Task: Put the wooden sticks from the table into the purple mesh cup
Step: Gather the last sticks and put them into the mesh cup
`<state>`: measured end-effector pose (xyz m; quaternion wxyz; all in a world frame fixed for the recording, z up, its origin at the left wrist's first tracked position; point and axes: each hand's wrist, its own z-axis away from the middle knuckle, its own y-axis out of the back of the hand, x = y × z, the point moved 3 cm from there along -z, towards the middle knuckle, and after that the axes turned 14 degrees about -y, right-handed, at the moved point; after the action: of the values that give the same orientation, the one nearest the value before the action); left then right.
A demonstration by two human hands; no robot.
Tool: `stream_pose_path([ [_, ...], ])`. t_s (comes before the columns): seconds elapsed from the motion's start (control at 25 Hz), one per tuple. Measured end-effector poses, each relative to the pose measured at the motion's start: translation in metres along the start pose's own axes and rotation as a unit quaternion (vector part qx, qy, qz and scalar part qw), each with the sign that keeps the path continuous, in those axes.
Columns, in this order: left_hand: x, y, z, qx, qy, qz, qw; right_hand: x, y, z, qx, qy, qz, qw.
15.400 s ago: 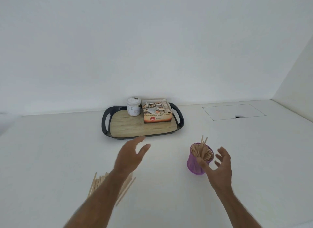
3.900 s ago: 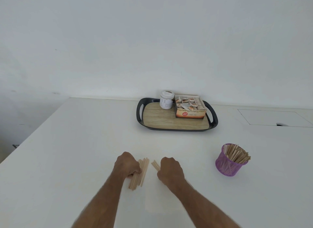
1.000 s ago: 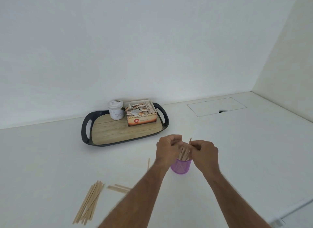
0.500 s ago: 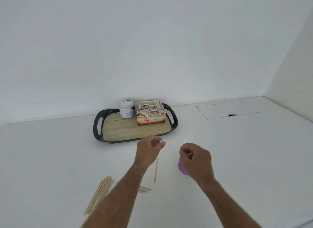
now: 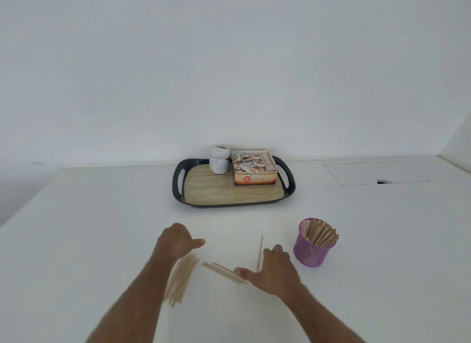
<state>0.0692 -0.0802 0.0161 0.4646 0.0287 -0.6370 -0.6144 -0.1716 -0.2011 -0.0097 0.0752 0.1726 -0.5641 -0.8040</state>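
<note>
Head camera looks forward-down over the table (image 5: 102,215).

Bare table (image 5: 107,240) — tray (image 5: 178,189) far back, seemingly

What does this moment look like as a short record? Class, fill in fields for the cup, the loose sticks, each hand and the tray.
cup: purple mesh cup upright on the table, holding many sticks
loose sticks: a pile, a few and a single stick lying on the table
left hand: open, over the pile
right hand: open, by the single stick
tray: holds a white jar and a tea box
</note>
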Motion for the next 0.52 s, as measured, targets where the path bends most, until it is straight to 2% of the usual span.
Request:
stream_pose_path([
  [0.16,-0.031,0.005,0.016,-0.043,0.046,0.013,0.998,-0.017,-0.011,0.002,0.038,0.065,0.052,0.996],
  [0.28,-0.038,0.004,0.028,-0.071,0.062,0.037,0.995,-0.029,-0.019,0.006,0.032,0.097,0.045,0.994],
  [0.4,-0.033,0.003,0.038,-0.091,0.052,-0.019,0.994,-0.04,-0.026,0.008,0.028,0.118,0.011,0.993],
  [0.52,-0.026,-0.002,0.046,-0.076,0.039,-0.058,0.995,-0.048,-0.029,0.01,0.017,0.124,-0.064,0.99],
])
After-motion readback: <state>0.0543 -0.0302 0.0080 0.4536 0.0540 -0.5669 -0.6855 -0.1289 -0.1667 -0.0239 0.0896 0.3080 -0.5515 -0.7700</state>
